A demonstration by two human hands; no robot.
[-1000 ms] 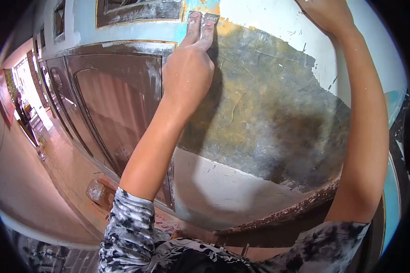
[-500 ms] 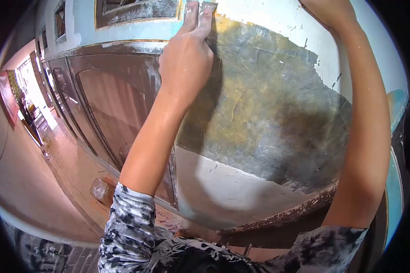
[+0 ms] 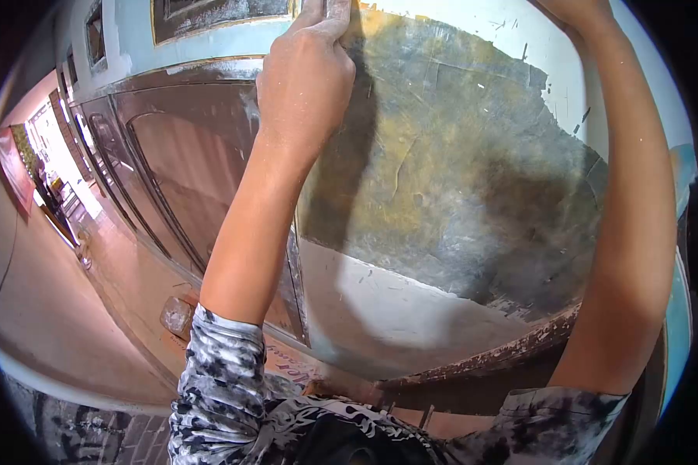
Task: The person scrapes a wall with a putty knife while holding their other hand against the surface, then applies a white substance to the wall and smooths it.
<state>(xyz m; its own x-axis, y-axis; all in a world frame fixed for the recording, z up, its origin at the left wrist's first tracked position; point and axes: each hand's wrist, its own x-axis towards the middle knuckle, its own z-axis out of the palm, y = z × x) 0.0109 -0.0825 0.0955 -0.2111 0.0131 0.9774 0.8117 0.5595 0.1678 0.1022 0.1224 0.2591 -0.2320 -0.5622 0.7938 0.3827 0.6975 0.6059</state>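
At the top edge of the head view is my left hand (image 3: 306, 74), raised against the wall beside the corner of a brown door frame. Two of its fingers stretch upward, pressed close together, and their tips are cut off by the picture edge. A thin greyish flat piece showed at those fingertips a moment earlier; what it is I cannot make out. My right hand (image 3: 578, 12) is raised at the upper right, near the white wall surface, its fingers out of view. Between my arms lies a large rough patch (image 3: 434, 163) of grey-green and yellowish old surface, bordered by flaking white paint.
On the left stands a brown panelled door (image 3: 186, 147) with a light blue wall (image 3: 225, 39) above it. A worn brown ledge (image 3: 512, 349) runs below the patch. A block-like object (image 3: 177, 316) lies on the floor near a passage.
My left hand has shifted slightly up and left in the view, taking its fingertips out of the picture. My right hand has also slid higher, towards the right.
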